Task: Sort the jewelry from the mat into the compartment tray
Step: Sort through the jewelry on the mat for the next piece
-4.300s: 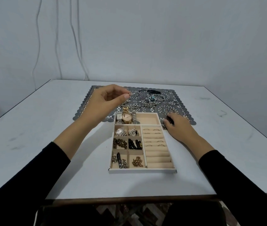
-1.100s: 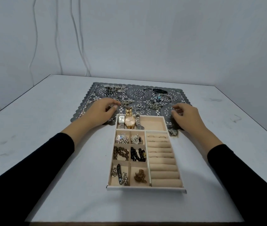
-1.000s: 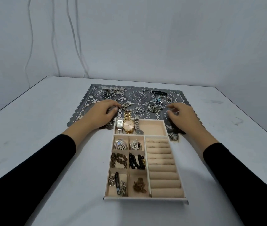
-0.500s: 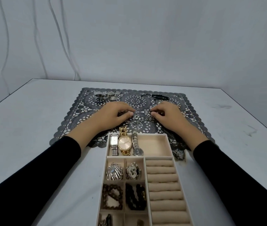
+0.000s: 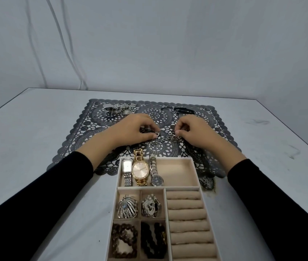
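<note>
Grey-white table across mid-frame. Dark, lace-cut mat at centre, with the far end of a beige compartment tray overlapping its near edge at lower centre. Left hand and right hand down on mat mid-frame, fingers curled, each pinching one end of silver link chain lying between them. Gold watch in tray's top compartment, between two silver ones; dial writing too small to read.
</note>
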Demonstrator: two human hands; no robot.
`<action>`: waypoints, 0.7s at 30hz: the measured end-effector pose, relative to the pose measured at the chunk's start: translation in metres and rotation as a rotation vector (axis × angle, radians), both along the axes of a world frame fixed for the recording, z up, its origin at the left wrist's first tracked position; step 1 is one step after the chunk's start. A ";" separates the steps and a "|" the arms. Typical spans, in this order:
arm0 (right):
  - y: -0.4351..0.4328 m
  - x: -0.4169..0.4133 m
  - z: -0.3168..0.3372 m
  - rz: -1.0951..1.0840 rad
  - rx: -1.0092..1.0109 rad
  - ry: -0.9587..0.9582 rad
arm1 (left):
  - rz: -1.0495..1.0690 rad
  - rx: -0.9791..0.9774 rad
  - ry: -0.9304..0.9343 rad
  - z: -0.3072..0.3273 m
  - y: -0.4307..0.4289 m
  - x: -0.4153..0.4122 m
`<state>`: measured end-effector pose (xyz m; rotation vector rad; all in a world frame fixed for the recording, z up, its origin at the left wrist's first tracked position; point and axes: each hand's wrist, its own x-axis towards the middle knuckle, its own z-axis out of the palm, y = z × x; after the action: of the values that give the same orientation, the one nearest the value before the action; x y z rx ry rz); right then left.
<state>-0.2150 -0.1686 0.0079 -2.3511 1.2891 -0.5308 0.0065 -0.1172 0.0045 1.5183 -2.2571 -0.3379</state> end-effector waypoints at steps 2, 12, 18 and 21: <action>0.002 -0.001 0.002 0.005 0.024 -0.018 | 0.002 0.005 0.029 0.000 0.001 0.000; 0.008 -0.006 0.015 0.007 0.086 -0.238 | 0.033 -0.018 0.197 -0.001 0.006 -0.002; 0.013 -0.005 0.022 0.025 0.162 -0.419 | 0.081 -0.044 0.333 0.006 0.019 -0.003; 0.021 -0.003 0.028 0.028 0.160 -0.502 | 0.138 -0.103 0.405 0.009 0.026 -0.002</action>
<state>-0.2183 -0.1475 0.0362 -1.9321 1.0187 -0.9020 0.0044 -0.0910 0.0134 1.3974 -1.8195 -0.4370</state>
